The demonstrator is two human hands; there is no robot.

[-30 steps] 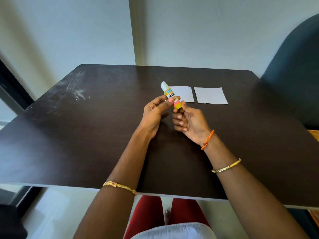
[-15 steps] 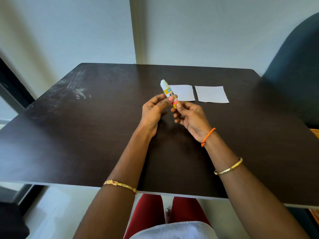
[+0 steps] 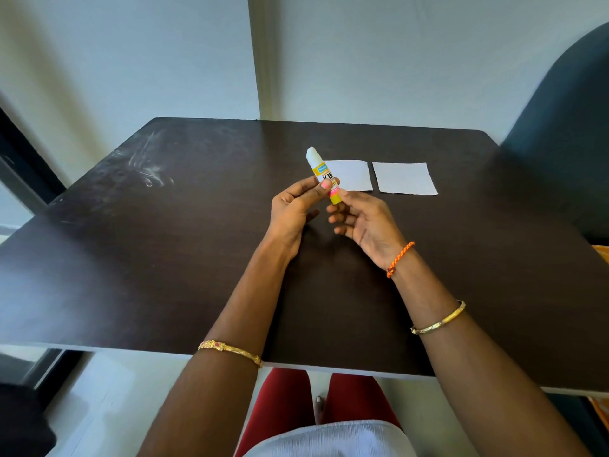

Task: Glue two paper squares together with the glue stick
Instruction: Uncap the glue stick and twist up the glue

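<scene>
Though still upright, glue stick slightly higher.

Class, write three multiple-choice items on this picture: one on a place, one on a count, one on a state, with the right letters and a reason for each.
1. Where do the paper squares lie?
A. on the table, beyond the hands
B. on the person's lap
C. on the chair

2. How many paper squares are there?
A. one
B. two
C. four

3. How is the glue stick held?
A. lying flat on the table
B. by both hands, above the table
C. pressed onto a square

Answers: 1 A, both lie flat on the dark top; 2 B, two lie side by side; 3 B, left hand and right hand pinch it.
</scene>
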